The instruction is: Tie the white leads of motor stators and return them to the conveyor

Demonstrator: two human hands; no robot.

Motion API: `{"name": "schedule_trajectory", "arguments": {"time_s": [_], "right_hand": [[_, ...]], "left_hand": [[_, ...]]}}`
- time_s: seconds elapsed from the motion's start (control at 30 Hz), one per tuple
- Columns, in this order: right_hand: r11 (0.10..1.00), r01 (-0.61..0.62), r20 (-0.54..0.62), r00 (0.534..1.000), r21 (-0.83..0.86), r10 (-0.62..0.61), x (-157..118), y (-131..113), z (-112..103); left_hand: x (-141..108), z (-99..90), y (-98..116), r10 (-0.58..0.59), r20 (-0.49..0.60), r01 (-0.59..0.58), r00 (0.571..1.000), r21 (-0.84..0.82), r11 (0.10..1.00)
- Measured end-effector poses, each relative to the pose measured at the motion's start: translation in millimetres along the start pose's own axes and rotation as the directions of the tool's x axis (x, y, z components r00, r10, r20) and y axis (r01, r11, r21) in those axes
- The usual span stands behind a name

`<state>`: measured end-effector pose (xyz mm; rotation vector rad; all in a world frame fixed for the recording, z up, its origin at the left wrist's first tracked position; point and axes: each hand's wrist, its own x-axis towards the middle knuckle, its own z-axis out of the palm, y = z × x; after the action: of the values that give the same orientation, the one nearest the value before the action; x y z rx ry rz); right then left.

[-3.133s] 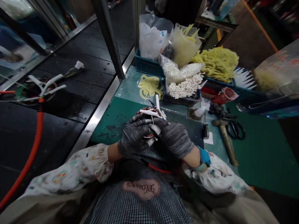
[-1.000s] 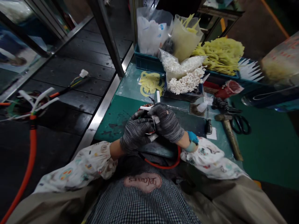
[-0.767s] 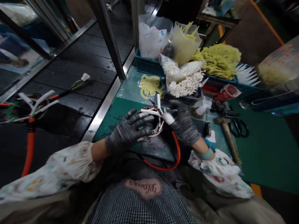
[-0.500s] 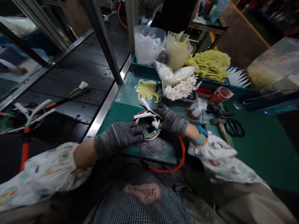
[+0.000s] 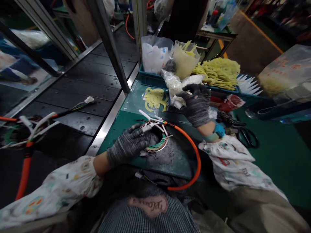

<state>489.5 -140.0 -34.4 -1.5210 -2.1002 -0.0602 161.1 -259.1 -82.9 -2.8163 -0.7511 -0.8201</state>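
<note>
My left hand (image 5: pixel 130 142), in a grey knit glove, rests with spread fingers on the left side of a wire-wound motor stator (image 5: pixel 159 147). White sleeved leads (image 5: pixel 147 115) stick out at the stator's top. A thick orange cable (image 5: pixel 198 155) joins there, curves right and runs down to the apron. My right hand (image 5: pixel 198 105), gloved too, is over the box of small white pieces (image 5: pixel 178 102), its fingers apart and slightly bent. It hides most of the box, and nothing shows held in it.
Yellow curved strips (image 5: pixel 155 98) lie on the green table (image 5: pixel 111 129). Bins behind hold plastic bags (image 5: pixel 155 56), a yellow strip pile (image 5: pixel 218 71) and white pointed pieces (image 5: pixel 249 84). Scissors (image 5: pixel 247 137) lie right. Another stator (image 5: pixel 11 134) sits on the slatted conveyor (image 5: pixel 80 113) at left.
My right hand has left the stator's leads and moved up and right to the box of white pieces. My left hand stays at the stator, its fingers more spread.
</note>
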Motion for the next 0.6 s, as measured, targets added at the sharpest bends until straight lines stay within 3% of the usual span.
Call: {"name": "schedule_trajectory", "arguments": {"time_s": [0.13, 0.23, 0.33, 0.4, 0.5, 0.53, 0.6], "right_hand": [[0.999, -0.042, 0.070, 0.997, -0.001, 0.042, 15.1, -7.6, 4.8], [0.992, -0.021, 0.013, 1.000, 0.122, 0.020, 11.3, -11.4, 2.7], [0.957, 0.036, -0.056, 0.998, 0.288, -0.021, -5.2, -12.0, -15.3], [0.920, 0.048, -0.114, 0.993, 0.389, -0.003, -24.7, -15.8, -37.4], [0.787, 0.063, -0.257, 0.958, 0.614, 0.124, -63.7, -33.0, -73.7], [0.720, 0.046, -0.246, 0.953, 0.693, 0.175, -77.1, -41.5, -82.4], [0.620, -0.062, -0.103, 0.968, 0.782, 0.228, -100.4, -59.8, -89.3]], "left_hand": [[-1.9, 9.3, 14.6, -0.127, -0.038, 0.128, 0.991, 0.016, 0.992], [-2.2, 21.3, 34.8, -0.257, -0.146, 0.264, 0.955, 0.033, 0.964], [0.5, 30.9, 48.1, -0.340, -0.215, 0.357, 0.916, 0.046, 0.933], [2.4, 32.8, 49.7, -0.335, -0.211, 0.350, 0.918, 0.038, 0.936], [3.0, 32.0, 44.3, -0.285, -0.213, 0.292, 0.935, 0.000, 0.956], [2.5, 31.8, 41.9, -0.265, -0.222, 0.270, 0.938, -0.010, 0.963], [1.4, 32.4, 37.4, -0.235, -0.238, 0.236, 0.942, -0.026, 0.971]]}}
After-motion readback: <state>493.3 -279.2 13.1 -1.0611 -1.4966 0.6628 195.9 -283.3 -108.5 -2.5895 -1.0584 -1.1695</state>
